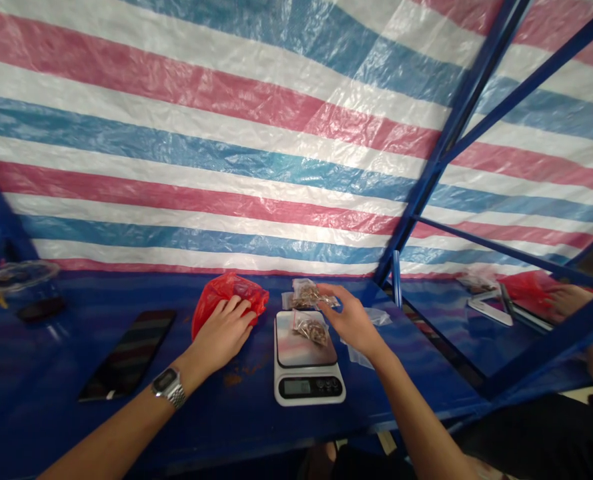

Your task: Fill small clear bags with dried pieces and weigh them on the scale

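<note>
While the white scale [282, 393] sits nearest you, its display too blurred to read safely, 1 clear packet [311, 330] lies on the shiny pan [291, 355] just behind that display. Its long axis slants from upper left down to lower right. From your right hand [349, 317] it's leftward and a bit toward you, just beside the thumb; contact, can't tell. Right hand is nearer; your left hand [229, 323] is off past the scale's left edge, over the red bag [207, 303]. Packet look: see-through plastic, reddish line along the top, brown bits bunched inside, wrinkled, glossy; contents too small to name. Left fingers bent over the bag's near side, tips partly hidden, so can't tell if they grip. Right thumb and index sit at the right end of the packets [303, 293] grouped behind the pan; can't tell whether they pinch any. Those hold brown bits too, overlapping, count unclear. Farthest back, the striped sheet [226, 153] rises behind the blue table [176, 427].
</note>
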{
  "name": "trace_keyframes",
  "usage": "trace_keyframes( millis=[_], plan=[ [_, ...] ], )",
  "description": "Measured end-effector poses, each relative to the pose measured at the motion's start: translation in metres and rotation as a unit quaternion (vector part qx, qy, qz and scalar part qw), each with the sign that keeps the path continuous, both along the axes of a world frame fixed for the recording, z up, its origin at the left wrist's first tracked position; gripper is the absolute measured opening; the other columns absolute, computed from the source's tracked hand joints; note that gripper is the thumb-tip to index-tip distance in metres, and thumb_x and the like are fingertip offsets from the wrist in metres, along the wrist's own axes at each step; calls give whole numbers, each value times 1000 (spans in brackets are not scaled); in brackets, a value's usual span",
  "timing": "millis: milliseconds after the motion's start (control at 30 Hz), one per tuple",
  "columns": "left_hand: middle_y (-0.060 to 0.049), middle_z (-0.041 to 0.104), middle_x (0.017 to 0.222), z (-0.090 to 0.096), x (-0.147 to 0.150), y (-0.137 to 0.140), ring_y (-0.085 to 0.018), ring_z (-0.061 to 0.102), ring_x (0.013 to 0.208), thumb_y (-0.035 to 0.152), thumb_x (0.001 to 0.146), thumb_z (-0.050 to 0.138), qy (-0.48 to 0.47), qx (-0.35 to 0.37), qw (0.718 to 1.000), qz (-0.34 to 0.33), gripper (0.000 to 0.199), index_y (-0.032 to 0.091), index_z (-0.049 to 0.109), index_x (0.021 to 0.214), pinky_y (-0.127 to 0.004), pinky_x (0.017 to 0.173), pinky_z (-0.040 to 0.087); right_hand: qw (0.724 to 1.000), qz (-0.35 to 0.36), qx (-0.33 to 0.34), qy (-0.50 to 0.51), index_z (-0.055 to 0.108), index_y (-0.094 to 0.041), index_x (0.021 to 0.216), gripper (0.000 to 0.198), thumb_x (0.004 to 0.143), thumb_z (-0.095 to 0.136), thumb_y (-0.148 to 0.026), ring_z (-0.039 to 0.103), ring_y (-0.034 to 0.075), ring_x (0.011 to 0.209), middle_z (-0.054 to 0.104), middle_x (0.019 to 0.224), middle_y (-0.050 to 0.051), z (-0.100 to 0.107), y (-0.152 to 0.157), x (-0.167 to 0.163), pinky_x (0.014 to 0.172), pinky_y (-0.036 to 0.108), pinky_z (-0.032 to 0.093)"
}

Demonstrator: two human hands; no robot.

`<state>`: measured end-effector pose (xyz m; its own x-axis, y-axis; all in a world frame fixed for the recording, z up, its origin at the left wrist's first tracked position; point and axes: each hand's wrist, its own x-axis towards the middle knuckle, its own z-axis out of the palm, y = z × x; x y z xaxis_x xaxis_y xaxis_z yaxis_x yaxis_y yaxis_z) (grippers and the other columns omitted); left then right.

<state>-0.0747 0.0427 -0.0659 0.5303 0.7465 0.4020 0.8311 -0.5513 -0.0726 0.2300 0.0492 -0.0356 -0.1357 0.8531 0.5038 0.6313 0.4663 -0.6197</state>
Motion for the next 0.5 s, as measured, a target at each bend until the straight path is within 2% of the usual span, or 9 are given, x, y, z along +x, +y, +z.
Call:
trace_keyframes(
  millis=[133, 300, 500],
  plan=[
    [-14, 71, 125, 0, -2, 4, -35, 58, 119, 22, 99, 49, 4, 27, 999, 29, 30, 22, 75, 114, -51, 97, 48, 999, -18, 21, 22, 72, -24, 117, 28, 93, 60, -34, 67, 28, 116, 75, 121, 9, 1, 1, 0, 106, 47, 49],
    [-13, 73, 117, 2, -5, 5, -33, 59, 112, 26, 100, 47, -29, 33, 999, 25, 30, 23, 76, 108, -49, 93, 48, 1000, -4, 4, 0, 75, -26, 111, 24, 94, 59, -31, 68, 28, 114, 76, 118, 7, 6, -2, -3, 106, 48, 49],
    [-10, 72, 124, 12, -3, -1, -31, 57, 113, 36, 106, 40, -48, 16, 999, 12, 36, 23, 71, 121, -48, 94, 47, 998, 27, -35, -38, 75, -28, 114, 25, 91, 66, -34, 67, 30, 119, 76, 121, 6, 6, -9, -4, 108, 49, 47]
  ],
)
